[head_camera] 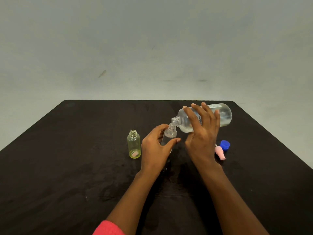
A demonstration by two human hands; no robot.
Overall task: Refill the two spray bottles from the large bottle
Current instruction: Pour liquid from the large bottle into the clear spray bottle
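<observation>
While the right hand (201, 133) grips the large bottle (223, 114), tipped near level with its mouth at the neck of the clear bottle (169, 134), the left hand (155, 148) curls round that bottle, mid-table (84, 150). Yellow bottle (133, 145): upright, uncapped, just left. Clear bottle's base: hidden behind the left hand. Pour stream: indiscernible.

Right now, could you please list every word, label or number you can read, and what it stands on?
large bottle: printed label, lines too blurred to read.
yellow spray bottle: pink patch at its base, no text legible.
clear spray bottle, blue cap, pink sprayer: no writing shows.
</observation>
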